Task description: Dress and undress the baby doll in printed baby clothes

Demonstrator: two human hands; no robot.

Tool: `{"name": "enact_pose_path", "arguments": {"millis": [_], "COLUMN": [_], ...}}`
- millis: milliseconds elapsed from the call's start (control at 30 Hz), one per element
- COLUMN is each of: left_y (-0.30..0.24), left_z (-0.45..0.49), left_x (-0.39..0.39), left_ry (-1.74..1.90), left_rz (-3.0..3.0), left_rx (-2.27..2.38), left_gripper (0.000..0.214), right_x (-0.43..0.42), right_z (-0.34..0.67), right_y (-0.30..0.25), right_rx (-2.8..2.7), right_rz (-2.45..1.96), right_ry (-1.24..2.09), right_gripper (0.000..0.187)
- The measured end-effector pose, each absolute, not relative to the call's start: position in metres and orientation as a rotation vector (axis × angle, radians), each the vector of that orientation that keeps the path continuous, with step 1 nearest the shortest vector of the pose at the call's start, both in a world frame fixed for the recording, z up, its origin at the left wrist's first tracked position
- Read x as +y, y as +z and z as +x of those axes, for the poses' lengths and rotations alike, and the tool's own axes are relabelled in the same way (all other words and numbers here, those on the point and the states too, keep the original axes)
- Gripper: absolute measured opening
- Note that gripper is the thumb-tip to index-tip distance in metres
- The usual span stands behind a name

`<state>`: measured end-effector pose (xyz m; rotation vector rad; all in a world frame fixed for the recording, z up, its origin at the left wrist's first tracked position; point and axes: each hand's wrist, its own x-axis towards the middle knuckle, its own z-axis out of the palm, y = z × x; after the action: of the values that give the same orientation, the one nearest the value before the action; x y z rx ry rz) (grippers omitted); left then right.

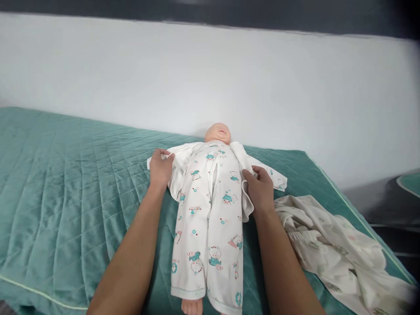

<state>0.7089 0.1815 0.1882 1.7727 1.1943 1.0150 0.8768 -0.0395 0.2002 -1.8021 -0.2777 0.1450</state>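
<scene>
A baby doll [218, 132] lies on its back on the green quilted bed [65, 175], head toward the wall. It wears white pyjama trousers [210, 227] printed with teal animals, and an open white top is spread under it. My left hand [160, 168] is closed on the top's left flap beside the doll's side. My right hand [260, 188] grips the right flap [246, 192] of the top at the doll's waist. One bare doll foot [192, 306] shows at the bottom.
A crumpled cream printed garment [331, 249] lies on the bed to the right of my right arm. A white wall [210, 78] rises directly behind the doll's head. The bed's right edge [361, 223] drops to a dark floor.
</scene>
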Motion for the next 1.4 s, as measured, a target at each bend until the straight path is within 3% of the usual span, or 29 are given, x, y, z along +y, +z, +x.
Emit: {"name": "enact_pose_path", "arguments": {"millis": [100,300,433,567,833,1133,1400], "left_y": [0.182,0.183,0.18,0.175,0.186,0.179,0.171], "left_z": [0.701,0.71,0.728,0.738,0.75,0.737,0.737], "left_x": [0.189,0.178,0.178,0.184,0.188,0.201,0.191], "left_ry": [0.998,1.039,0.934,0.744,0.724,0.641,0.751], "left_rz": [1.936,2.289,2.646,2.782,2.8,2.701,2.694], "left_rx": [1.234,1.26,0.863,0.63,0.911,1.169,1.151], "left_gripper": [0.007,0.029,0.035,0.044,0.043,0.044,0.045], "right_x": [-0.06,-0.096,-0.065,-0.031,-0.021,-0.085,-0.107], "right_z": [0.899,0.924,0.902,0.899,0.916,0.95,0.908], "right_y": [0.198,0.184,0.188,0.19,0.189,0.164,0.163], "right_rx": [-0.31,-0.468,-0.933,-1.203,-1.198,-1.098,-0.962], "right_rz": [-1.984,-2.379,-2.286,-2.26,-2.527,-2.33,-2.361], "right_ry": [-0.046,-0.386,-0.712,-0.615,-0.421,-0.383,-0.483], "right_gripper": [0.035,0.038,0.039,0.043,0.051,0.05,0.054]}}
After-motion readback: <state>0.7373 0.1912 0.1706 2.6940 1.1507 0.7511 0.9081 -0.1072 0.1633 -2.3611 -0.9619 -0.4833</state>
